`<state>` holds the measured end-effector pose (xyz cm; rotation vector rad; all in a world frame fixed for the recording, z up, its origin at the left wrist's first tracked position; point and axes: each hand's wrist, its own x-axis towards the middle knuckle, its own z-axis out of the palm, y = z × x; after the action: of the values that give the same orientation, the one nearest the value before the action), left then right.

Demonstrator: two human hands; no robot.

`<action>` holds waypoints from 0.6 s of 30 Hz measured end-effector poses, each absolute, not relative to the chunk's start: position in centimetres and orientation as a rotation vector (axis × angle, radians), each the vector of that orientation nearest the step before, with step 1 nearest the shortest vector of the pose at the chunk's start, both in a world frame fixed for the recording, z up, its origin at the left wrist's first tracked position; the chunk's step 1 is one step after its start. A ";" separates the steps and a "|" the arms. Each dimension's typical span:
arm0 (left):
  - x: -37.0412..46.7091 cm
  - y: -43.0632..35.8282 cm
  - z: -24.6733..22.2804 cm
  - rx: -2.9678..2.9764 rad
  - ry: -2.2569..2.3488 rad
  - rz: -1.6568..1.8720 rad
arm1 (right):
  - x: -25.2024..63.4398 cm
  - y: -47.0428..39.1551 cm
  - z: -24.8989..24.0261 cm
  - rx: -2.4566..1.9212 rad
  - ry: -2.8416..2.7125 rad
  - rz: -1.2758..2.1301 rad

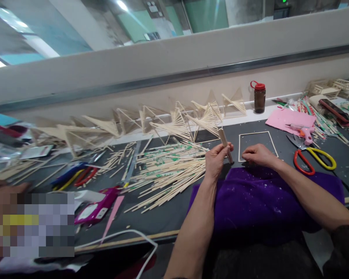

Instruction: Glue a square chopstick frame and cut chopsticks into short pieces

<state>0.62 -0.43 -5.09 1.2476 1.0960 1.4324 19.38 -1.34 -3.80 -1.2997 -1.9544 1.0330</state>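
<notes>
My left hand (pixel 216 159) grips a small bundle of wooden sticks (pixel 224 142), tilted up and away from me. My right hand (pixel 258 155) rests with curled fingers on the lower left part of a square frame of thin sticks (pixel 267 133) that lies flat on the dark table (pixel 168 213). Whether its fingers pinch a stick is hidden. Both forearms lie over a purple cloth (pixel 261 201) at the table's near edge. A big loose heap of sticks (pixel 168 174) lies just left of my left hand.
Several fan-shaped stick models (pixel 203 116) line the back wall. A brown bottle with a red cap (pixel 259 97), pink paper (pixel 289 118), a pink glue gun (pixel 305 133) and red-and-yellow scissors (pixel 314 157) sit to the right. Another glue gun (pixel 97 205) and a white cable (pixel 125 234) lie left.
</notes>
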 end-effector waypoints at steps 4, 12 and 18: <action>0.7 -0.5 -4.9 1.228 1.090 1.452 | 19.3 -1.4 -3.7 -1.300 -2.001 1.001; 0.7 -0.9 -3.5 0.780 0.928 1.408 | 19.1 -1.6 -3.4 -1.229 -1.986 0.925; 1.1 -0.5 -3.5 0.634 0.965 1.292 | 18.6 -1.8 -3.6 -1.167 -1.849 1.255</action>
<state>1.08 -0.52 -3.50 0.6342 0.9648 1.2920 18.56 -1.84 -3.60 -1.1673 -1.8492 1.2550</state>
